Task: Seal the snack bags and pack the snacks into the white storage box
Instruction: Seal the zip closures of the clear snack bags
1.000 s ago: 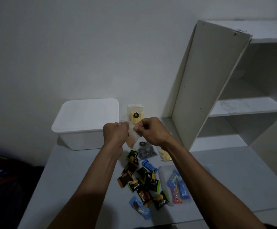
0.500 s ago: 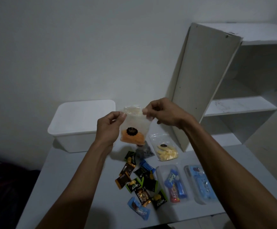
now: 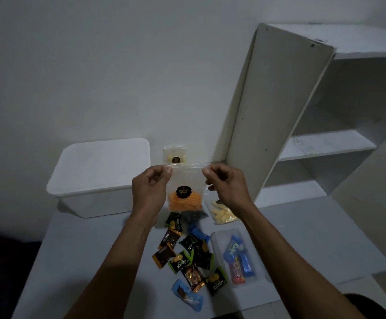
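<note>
near edge: blue wrapped snack (image 3: 187, 294) lies closest on the grey tabletop (image 3: 84, 249), alone at the front
loose pile: small wrapped snacks (image 3: 187, 256) in black, green and orange wrappers scattered mid-tabletop, some overlapping; a blue wrapper (image 3: 197, 233) at the far side of the pile
clear tray: shallow clear container (image 3: 217, 238) just right of the pile, holding blue and red wrapped bars (image 3: 239, 259)
pale snack bag: clear bag of pale yellow pieces (image 3: 222, 214) flat on the tabletop, partly behind the right forearm
dark bag: small bag with dark contents (image 3: 194, 216) on the tabletop, directly below the held bag
left grip: left hand (image 3: 150, 189) pinches the held bag's top left corner, thumb and forefinger together, other fingers curled
right grip: right hand (image 3: 226, 185) pinches the top right corner the same way, fingers curled
held bag: clear zip bag (image 3: 185, 180) with orange chips at the bottom and a black round label, hanging upright in the air between both hands, top strip stretched flat; cannot tell if the seal is closed
white storage box: (image 3: 100, 178) on the tabletop's far left, against the wall, left of the hands; its top shows only flat white
far bag: another clear bag with yellow pieces and a black label (image 3: 174, 155) stands against the wall, just behind the held bag
shelf unit: white open shelving (image 3: 325, 146) at right, its side panel leaning
</note>
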A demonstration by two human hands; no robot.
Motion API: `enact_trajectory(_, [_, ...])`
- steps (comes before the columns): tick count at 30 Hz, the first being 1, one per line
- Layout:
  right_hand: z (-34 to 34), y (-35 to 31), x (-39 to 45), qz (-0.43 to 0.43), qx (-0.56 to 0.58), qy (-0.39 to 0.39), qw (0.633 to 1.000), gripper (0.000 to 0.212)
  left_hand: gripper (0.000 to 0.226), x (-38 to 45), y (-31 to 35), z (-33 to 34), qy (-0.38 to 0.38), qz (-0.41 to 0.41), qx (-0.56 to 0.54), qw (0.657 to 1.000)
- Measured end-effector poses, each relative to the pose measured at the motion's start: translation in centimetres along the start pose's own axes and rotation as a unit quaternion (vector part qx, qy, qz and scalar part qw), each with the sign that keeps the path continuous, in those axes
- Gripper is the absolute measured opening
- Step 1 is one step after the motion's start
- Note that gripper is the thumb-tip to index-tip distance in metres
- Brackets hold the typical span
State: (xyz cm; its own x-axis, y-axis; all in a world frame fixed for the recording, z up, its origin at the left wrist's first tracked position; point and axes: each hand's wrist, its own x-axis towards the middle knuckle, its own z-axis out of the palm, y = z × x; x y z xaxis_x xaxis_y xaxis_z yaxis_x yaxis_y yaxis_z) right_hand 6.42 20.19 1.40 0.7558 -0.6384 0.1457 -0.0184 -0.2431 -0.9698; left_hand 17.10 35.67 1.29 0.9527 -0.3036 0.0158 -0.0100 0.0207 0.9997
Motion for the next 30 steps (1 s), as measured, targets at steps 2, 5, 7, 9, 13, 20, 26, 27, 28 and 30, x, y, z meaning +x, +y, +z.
enact_trajectory(2, [-0.4, 1.1, 0.5, 0.026, 0.000, 0.011, 1.000, 0.019, 0.004, 0.3, -1.0, 0.9, -0.003, -0.013, 0.008, 1.000])
enact_trajectory(5, [-1.1, 3.0, 1.9, 0.048, -0.001, 0.025, 0.999, 0.016, 0.002, 1.2, -2.7, 2.6, 0.006, -0.043, 0.007, 0.999])
enact_trajectory(7, [-1.5, 4.3, 3.4, 0.050, -0.008, 0.035, 0.998, 0.014, 0.005, 2.5, -3.8, 4.1, 0.019, -0.067, 0.011, 0.997])
enact_trajectory(9, [-2.0, 5.6, 5.4, 0.064, -0.019, 0.041, 0.997, 0.012, 0.006, 4.3, -4.9, 5.7, 0.025, -0.085, 0.024, 0.996])
enact_trajectory(13, [-3.0, 7.9, 10.0, 0.081, -0.037, 0.062, 0.994, 0.014, 0.003, 8.4, -6.3, 9.1, 0.029, -0.087, 0.044, 0.995])
enact_trajectory(20, [-3.7, 13.4, 19.3, 0.113, -0.035, 0.101, 0.988, 0.008, 0.009, 16.1, -9.5, 15.3, 0.037, -0.065, 0.064, 0.995])
enact_trajectory(26, [-2.8, 18.8, 25.5, 0.144, -0.070, 0.125, 0.979, 0.012, 0.011, 21.6, -13.4, 19.0, 0.056, -0.100, 0.072, 0.991])
enact_trajectory(27, [-2.6, 19.6, 26.3, 0.150, -0.077, 0.128, 0.977, 0.013, 0.015, 22.4, -14.1, 19.4, 0.065, -0.114, 0.062, 0.989])
enact_trajectory(28, [-2.4, 20.5, 26.9, 0.158, -0.081, 0.131, 0.975, 0.014, 0.017, 23.0, -14.8, 19.9, 0.072, -0.122, 0.061, 0.988])
enact_trajectory(30, [-2.0, 22.1, 28.0, 0.176, -0.080, 0.140, 0.971, 0.014, 0.014, 24.0, -15.9, 20.6, 0.085, -0.127, 0.069, 0.986])
